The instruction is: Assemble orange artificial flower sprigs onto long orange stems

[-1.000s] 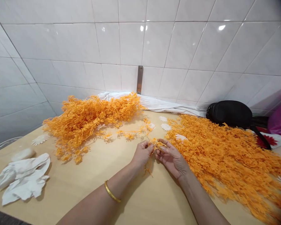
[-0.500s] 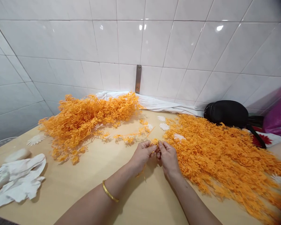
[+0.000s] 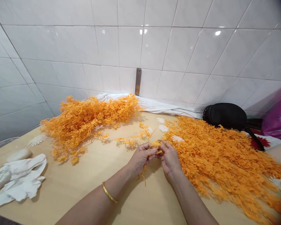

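Both my hands meet above the middle of the table, pinching one orange artificial flower sprig (image 3: 155,143) between them. My left hand (image 3: 141,156) is closed on its stem side, and a thin orange stem hangs below the palm. My right hand (image 3: 170,158) pinches the sprig's other side between thumb and fingers. Just beyond the hands lies a loose orange strand (image 3: 128,140) on the table. To the right spreads a wide heap of orange pieces (image 3: 215,153); on the left is a taller bundle of orange sprigs (image 3: 89,114).
White petal-shaped pieces (image 3: 164,128) lie on the tan table (image 3: 84,187). Crumpled white cloth or tissue (image 3: 21,181) sits at the left. A black pouch (image 3: 224,115) and purple bag (image 3: 277,114) stand back right. Part of another person's arm (image 3: 279,152) shows at the right edge.
My fingers have shifted slightly apart, and more of the orange sprig shows between them. The hanging stem is more visible below my left hand. The view has tilted up slightly.
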### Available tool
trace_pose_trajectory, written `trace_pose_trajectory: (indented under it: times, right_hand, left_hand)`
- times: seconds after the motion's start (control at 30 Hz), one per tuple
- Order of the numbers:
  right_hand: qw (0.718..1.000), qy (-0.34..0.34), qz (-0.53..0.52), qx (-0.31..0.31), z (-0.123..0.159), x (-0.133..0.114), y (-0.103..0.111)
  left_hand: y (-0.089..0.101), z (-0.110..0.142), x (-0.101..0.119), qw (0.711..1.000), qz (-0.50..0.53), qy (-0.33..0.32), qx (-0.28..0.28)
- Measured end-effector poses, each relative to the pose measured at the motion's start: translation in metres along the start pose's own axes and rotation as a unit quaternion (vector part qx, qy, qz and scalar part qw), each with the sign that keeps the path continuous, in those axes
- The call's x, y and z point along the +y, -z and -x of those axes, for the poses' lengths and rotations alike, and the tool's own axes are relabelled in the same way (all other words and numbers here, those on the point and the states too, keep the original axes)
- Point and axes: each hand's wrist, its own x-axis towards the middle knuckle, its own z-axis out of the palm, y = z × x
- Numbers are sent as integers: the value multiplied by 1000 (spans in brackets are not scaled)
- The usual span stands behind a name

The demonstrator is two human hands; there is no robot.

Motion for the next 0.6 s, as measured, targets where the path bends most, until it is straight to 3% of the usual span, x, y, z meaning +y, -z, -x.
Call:
trace_pose_trajectory:
  times: [0.07, 0.17, 0.37, 0.5, 0.6]
  right_hand:
    - [999, -51, -6, 15, 5, -2, -5]
    - [996, -89, -24, -19, 9, -5, -8]
    - [992, -83, 33, -87, 5, -1, -5]
    - [997, -70, -6, -27, 3, 5, -9]
    - [997, -53, -50, 14, 4, 7, -15]
  left_hand:
    - [2, -2, 2, 999, -31, -13, 18]
    - [7, -4, 4, 998, -64, 3, 25]
    - [5, -3, 8, 989, -135, 53, 34]
    - [1, -1, 11, 984, -155, 80, 35]
    - [2, -4, 11, 988, -115, 101, 19]
